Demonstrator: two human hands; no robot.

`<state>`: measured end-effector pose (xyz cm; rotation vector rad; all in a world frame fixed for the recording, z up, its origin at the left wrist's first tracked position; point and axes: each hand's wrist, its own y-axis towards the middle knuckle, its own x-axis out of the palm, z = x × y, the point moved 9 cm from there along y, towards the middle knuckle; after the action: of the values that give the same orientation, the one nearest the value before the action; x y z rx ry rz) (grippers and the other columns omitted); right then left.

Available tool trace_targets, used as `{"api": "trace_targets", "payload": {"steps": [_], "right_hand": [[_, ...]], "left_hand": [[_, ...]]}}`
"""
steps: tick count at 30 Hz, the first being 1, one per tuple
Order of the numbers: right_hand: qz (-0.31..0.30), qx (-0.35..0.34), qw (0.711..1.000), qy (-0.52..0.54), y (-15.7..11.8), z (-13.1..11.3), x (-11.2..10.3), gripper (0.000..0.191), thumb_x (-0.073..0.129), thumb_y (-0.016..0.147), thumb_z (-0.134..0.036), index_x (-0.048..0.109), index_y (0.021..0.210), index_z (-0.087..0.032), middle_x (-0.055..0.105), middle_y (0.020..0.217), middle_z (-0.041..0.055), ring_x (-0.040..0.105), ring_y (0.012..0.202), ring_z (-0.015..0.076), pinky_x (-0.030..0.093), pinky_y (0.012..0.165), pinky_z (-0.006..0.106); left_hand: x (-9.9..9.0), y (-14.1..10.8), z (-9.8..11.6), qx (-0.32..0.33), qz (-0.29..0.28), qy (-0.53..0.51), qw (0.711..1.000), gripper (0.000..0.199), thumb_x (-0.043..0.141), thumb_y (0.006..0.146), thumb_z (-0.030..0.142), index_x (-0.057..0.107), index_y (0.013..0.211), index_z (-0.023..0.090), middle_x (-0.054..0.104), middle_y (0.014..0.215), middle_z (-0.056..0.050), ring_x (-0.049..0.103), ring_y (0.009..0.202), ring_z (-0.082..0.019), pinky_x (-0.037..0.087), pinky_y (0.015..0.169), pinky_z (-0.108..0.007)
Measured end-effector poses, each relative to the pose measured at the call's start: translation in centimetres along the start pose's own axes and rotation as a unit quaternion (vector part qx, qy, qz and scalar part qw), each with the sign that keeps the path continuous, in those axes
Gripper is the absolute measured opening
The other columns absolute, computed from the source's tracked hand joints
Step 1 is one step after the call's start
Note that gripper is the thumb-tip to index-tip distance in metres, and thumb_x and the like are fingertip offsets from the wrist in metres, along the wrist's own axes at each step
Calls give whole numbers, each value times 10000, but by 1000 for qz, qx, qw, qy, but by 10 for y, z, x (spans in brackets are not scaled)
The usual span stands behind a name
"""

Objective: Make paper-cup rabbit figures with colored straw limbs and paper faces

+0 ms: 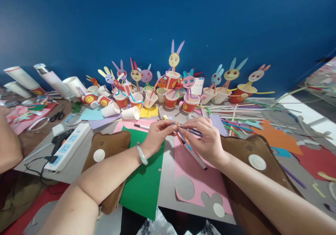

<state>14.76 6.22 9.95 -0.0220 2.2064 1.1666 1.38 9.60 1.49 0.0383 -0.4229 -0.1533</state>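
Observation:
Over the pink paper, my left hand [160, 133] and my right hand [204, 138] meet fingertip to fingertip. Both pinch blue and orange pipe cleaners [186, 142], whose ends slant down between my hands. A white marker [195, 158] with a dark cap lies beneath them on the pink paper [204, 182], which has round and ear-shaped cutouts. Green paper [143, 179] lies under my left forearm, and a bracelet [141, 153] circles that wrist. Behind my hands, paper cups [172, 98] carry rabbit-faced figures [189, 82] with pipe-cleaner limbs.
At left are a white power strip [68, 147], a black glue gun [61, 142] and scissors [58, 114]. Brown cushions [110, 144] lie under both forearms. Many pipe cleaners [236, 117] and orange paper [274, 137] spread on the right. Another person's arm [9, 144] enters at far left.

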Motion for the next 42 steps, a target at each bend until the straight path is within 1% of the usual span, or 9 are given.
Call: {"api": "trace_targets", "payload": {"steps": [4,10,17,22,25,30,33,37,42], "right_hand": [[9,-19,1000,-14,-6,-5,3,85,690,870,-254,697,948,-221,728,877,43,653,809,208,427,804,390],[2,25,1000,2,-7,8,6,59,673,885,-276,691,881,-219,740,865,46,665,833,222,432,815,397],[-51,115,988,86,-5,18,18,158,619,904,-304,672,790,-209,718,766,44,649,758,209,452,753,363],[-95,241,954,149,-13,41,30,224,613,889,-378,693,793,-192,717,758,45,651,736,205,469,703,326],[-112,278,937,178,-19,49,36,285,637,866,-450,706,798,-182,727,775,49,660,766,216,475,729,330],[-117,279,932,202,-19,49,39,363,682,814,-532,709,750,-175,715,746,47,644,743,211,472,722,332],[-119,274,933,201,-17,47,39,371,703,792,-539,700,707,-179,705,718,47,632,713,204,469,695,332],[-138,253,935,208,-15,43,41,351,713,786,-530,721,741,-182,727,762,54,645,737,206,483,725,342],[-170,278,911,252,-18,47,48,381,720,773,-553,727,750,-173,717,726,40,623,692,181,482,684,316]], "left_hand": [[6,-2,2,12,-30,2,999,235,811,722,348,778,883,180,731,834,-43,661,770,-133,558,746,-282],[9,-4,10,48,-42,54,997,260,778,759,383,790,937,195,736,956,-72,670,834,-156,579,760,-291],[12,-7,17,85,-57,124,987,285,716,817,403,781,1005,198,701,1033,-75,662,844,-150,579,767,-278],[14,-5,11,42,-63,108,991,291,686,841,409,766,989,172,717,983,-72,658,778,-129,566,751,-270],[9,-4,6,21,-44,84,995,297,746,784,402,746,944,151,721,879,-57,653,722,-123,559,714,-270],[1,-2,1,16,-16,61,998,281,803,713,394,719,807,143,690,733,-21,629,636,-110,529,650,-262],[-2,0,2,14,0,41,999,267,810,701,390,717,775,150,688,715,-14,622,638,-106,513,649,-258],[-3,1,7,5,9,28,1000,264,801,707,398,703,732,153,676,697,-6,600,633,-95,492,645,-249],[1,1,3,-44,-4,-5,999,305,817,683,414,671,668,146,648,654,3,583,604,-91,486,647,-258]]}}
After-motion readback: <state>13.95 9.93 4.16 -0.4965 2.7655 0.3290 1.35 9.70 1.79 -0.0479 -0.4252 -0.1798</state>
